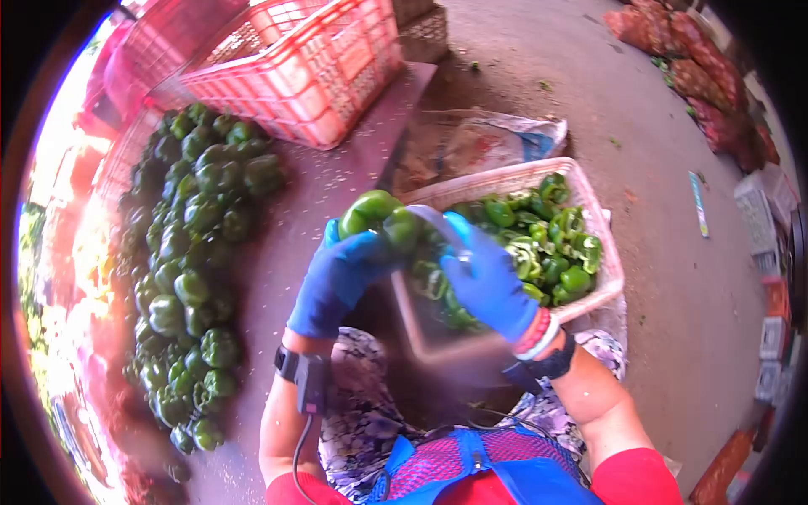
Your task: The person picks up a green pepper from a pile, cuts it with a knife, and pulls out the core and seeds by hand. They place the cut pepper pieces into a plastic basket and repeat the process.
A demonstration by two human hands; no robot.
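My left hand (345, 273), in a blue glove, is wrapped round a green pepper (370, 212) in front of me. My right hand (490, 282), gloved in blue too, is closed on the handle end of a curved knife (433, 225). The blade reaches left to the pepper and is smeared by motion. Below and to the right of my hands, a pale pink crate (616, 261) holds several cut green peppers (575, 279). A large pile of whole green peppers (192, 289) lies on the table (282, 320) at the left.
A red and white crate (337, 71) stands at the table's far end. Behind the pepper crate lies a crumpled sack (488, 139). Filled red net sacks (703, 76) and small boxes (772, 337) line the right side. A person's pink clothing (109, 84) shows at the upper left.
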